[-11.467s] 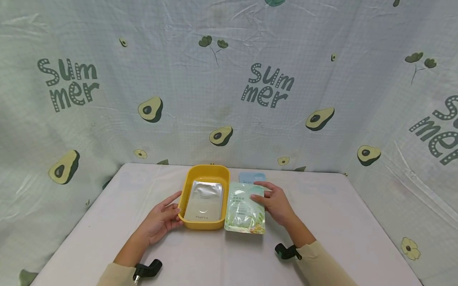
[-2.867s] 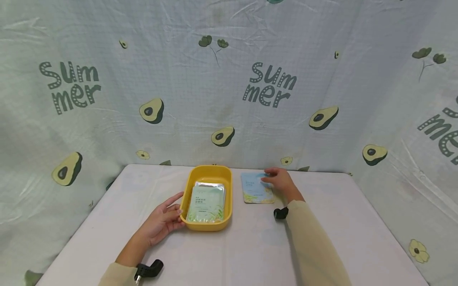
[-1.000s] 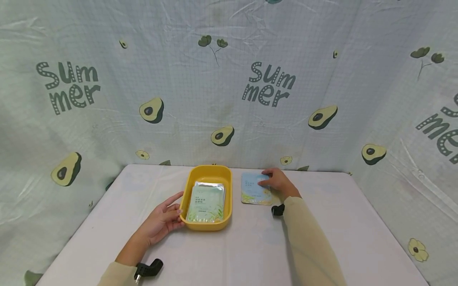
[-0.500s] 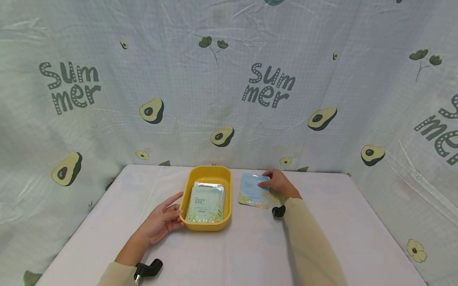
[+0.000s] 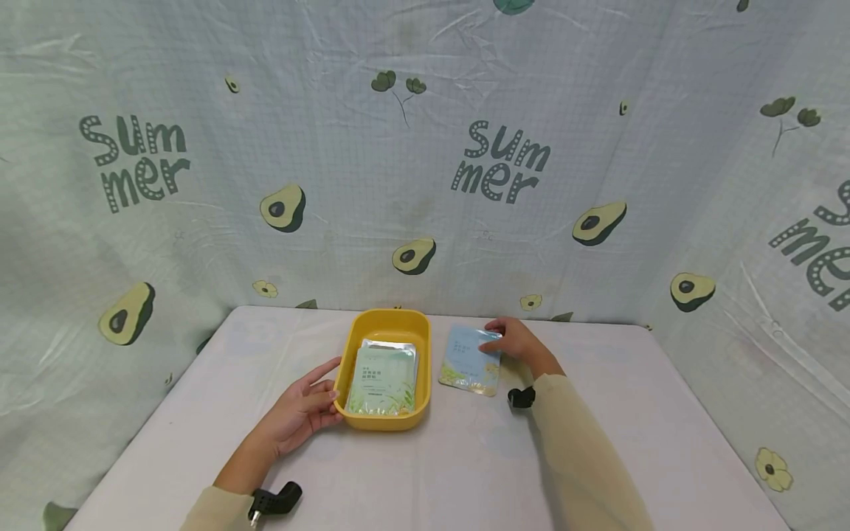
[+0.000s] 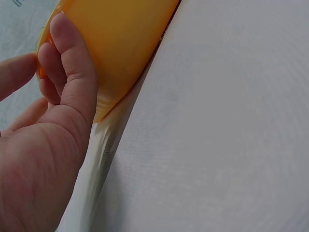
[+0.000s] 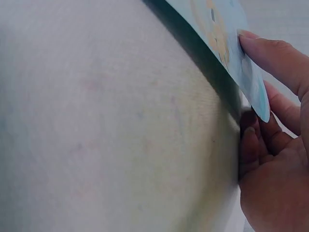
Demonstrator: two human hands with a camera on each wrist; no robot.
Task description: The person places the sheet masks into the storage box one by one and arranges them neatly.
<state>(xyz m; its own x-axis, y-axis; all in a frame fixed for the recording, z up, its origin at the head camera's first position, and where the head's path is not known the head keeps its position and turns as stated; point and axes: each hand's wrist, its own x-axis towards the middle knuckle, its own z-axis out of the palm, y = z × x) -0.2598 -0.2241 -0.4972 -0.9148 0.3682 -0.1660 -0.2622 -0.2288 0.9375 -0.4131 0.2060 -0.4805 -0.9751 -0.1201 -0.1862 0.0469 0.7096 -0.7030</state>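
My right hand (image 5: 522,344) pinches the right edge of a light-blue face mask sachet (image 5: 468,359) between thumb and fingers. In the right wrist view, the sachet's (image 7: 227,38) near corner is lifted off the table, with a shadow beneath. To its left stands a yellow plastic tray (image 5: 425,383). Inside lies a pale-green face mask sachet (image 5: 381,380), overlapping a silver one (image 5: 405,344) that is mostly covered. At the tray's left side, my left hand (image 5: 300,408) holds the rim with thumb and fingers; the left wrist view shows curled fingertips against the tray's wall (image 6: 120,43).
A white cloth covers the table (image 5: 432,479). Behind it hangs a pale curtain (image 5: 398,162) printed with avocados and lettering. A black wrist camera (image 5: 275,499) sits on the left wrist and another (image 5: 521,397) on the right.
The green sachet, earlier in my right hand, now lies in the tray over the silver one. The right hand has since gripped the blue sachet, turning it slightly and drawing it nearer. The left hand stays put.
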